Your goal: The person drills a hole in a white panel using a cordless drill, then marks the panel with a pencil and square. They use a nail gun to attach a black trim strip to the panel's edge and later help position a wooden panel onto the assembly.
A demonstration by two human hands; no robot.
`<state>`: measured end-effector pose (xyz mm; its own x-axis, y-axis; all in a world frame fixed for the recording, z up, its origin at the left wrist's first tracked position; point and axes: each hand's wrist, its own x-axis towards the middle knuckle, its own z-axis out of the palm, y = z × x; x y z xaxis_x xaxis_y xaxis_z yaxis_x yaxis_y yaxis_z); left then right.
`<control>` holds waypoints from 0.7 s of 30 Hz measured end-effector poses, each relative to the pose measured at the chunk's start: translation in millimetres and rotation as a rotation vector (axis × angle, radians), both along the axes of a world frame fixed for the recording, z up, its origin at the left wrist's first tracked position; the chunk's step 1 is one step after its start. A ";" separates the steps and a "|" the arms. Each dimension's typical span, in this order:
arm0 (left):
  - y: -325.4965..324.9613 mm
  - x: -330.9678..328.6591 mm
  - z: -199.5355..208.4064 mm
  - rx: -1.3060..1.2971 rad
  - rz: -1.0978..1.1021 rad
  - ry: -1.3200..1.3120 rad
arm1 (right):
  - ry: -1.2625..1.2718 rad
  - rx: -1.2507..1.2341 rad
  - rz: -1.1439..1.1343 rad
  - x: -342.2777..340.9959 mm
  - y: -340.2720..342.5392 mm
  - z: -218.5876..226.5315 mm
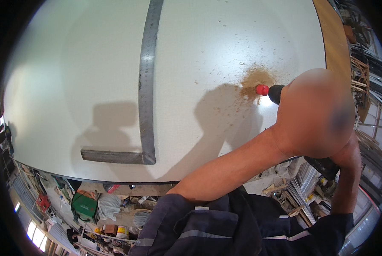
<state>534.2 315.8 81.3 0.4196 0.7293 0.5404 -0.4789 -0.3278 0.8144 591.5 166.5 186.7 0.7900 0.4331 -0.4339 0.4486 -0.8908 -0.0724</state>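
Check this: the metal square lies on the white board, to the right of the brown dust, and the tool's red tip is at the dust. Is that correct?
No: the head view shows the metal square left of the brown dust. It does lie on the white board, and the red tip of the tool is at the dust.

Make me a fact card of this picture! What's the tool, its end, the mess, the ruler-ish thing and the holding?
Tool: black drill-like tool
End: red piece, beside brown dust
Mess: dust scattered over the white panel
Measuring: L-shaped metal square, flat on the panel
Holding: both hands blurred at the tool; finger positions unclear
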 end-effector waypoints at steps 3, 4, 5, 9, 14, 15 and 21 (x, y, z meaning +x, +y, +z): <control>-4.7 -6.0 -2.8 -0.018 -0.045 0.025 | -0.033 -0.019 -0.004 -14.7 -6.1 1.2; -4.1 -7.6 -4.2 -0.011 -0.056 0.018 | -0.002 0.001 -0.012 -16.3 -2.5 1.3; -3.3 -8.4 -5.4 -0.003 -0.067 0.010 | 0.028 0.022 -0.021 -18.1 1.2 1.2; -0.1 -8.4 -8.6 -0.055 0.022 -0.023 | 0.105 0.118 0.037 -16.1 17.6 4.6; 0.9 5.0 -10.3 -0.094 -0.001 0.055 | 0.070 -0.021 -0.064 9.9 25.7 -0.5; -2.2 7.3 -9.2 -0.089 0.020 0.034 | 0.068 -0.026 -0.113 13.0 25.7 -1.3; -9.6 -0.3 5.4 -0.063 -0.034 0.078 | -0.131 0.034 -0.013 4.4 -19.2 2.3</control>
<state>533.9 306.1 86.7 0.4843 0.7453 0.4583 -0.4230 -0.2591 0.8683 595.9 147.3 189.0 0.8446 0.4353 -0.3117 0.4447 -0.8946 -0.0444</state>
